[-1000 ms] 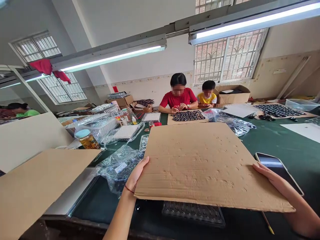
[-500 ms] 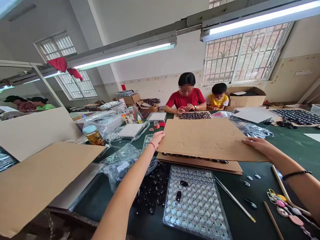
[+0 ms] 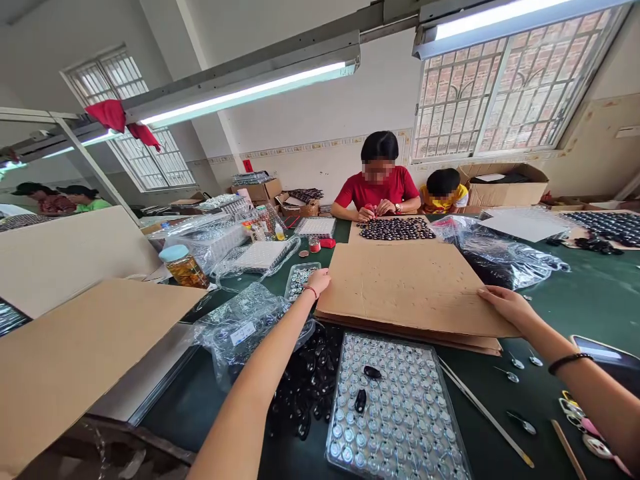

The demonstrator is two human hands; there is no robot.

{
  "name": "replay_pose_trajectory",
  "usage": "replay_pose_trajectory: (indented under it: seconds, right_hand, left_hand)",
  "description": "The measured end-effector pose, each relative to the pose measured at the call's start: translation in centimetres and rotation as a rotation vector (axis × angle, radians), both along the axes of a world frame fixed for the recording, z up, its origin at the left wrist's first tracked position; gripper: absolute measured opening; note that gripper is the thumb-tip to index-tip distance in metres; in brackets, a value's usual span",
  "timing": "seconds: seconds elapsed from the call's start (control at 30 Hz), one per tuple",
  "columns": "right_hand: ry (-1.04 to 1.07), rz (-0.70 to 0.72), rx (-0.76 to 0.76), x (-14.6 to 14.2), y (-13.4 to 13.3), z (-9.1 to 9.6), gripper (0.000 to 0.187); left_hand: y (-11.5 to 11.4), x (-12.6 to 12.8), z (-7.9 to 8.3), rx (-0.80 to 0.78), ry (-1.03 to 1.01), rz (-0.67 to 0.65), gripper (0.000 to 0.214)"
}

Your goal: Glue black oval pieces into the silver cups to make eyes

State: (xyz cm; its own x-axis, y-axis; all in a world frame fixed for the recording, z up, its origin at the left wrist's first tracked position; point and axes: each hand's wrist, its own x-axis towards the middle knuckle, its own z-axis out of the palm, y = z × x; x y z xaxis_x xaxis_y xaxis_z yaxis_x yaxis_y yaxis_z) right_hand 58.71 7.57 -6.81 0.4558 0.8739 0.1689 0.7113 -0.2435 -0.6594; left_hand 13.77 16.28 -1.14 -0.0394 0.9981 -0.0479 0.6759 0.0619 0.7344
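A flat brown cardboard sheet [image 3: 405,287] lies nearly level over another cardboard piece [image 3: 480,343], whose front edge shows below it. My left hand [image 3: 320,283] grips the sheet's left edge, with fingers partly hidden. At its right edge, my right hand [image 3: 503,308] has the thumb on top and the other fingers out of sight. Nearer to me stands a clear tray [image 3: 395,427] filled with rows of round silvery pieces, two black pieces [image 3: 373,372] resting on top. A heap of shiny black pieces [image 3: 307,380] is left of the tray.
Across the table, a co-worker in red [image 3: 380,187] handles small parts by a board of black pieces [image 3: 397,229]. A plastic bag [image 3: 245,320], a lidded jar [image 3: 184,267] and another cardboard sheet [image 3: 100,360] are at left. A thin stick [image 3: 485,410] lies right of the tray.
The cardboard sheet has come down onto the piece below, covering the row of black pieces that showed between them. Both hands have stayed on its edges. The view has shifted slightly.
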Motion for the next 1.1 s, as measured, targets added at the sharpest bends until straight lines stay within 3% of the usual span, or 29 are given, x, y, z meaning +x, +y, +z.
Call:
replay_pose_trajectory:
  seconds: [0.17, 0.37, 0.6, 0.87, 1.1]
  right_hand:
    - [0.115, 0.045, -0.086, -0.4, 0.6, -0.9, 0.034]
    - [0.181, 0.015, -0.105, -0.4, 0.3, -1.3, 0.036]
    - [0.188, -0.029, -0.097, 0.0, 0.0, -0.7, 0.041]
    - [0.179, 0.029, -0.095, -2.0, 0.0, -0.7, 0.04]
    - [0.107, 0.054, -0.084, -2.7, 0.2, -0.7, 0.034]
  left_hand:
    - [0.1, -0.4, -0.7, 0.02, 0.302, 0.021, 0.028]
    - [0.2, -0.7, -1.2, 0.013, 0.504, -0.02, 0.028]
    - [0.4, -0.1, -1.2, 0.007, 0.612, -0.043, 0.029]
    - [-0.7, -0.4, -0.6, 0.023, 0.691, -0.044, 0.028]
    - [0.0, -0.6, -0.6, 0.027, 0.696, -0.034, 0.025]
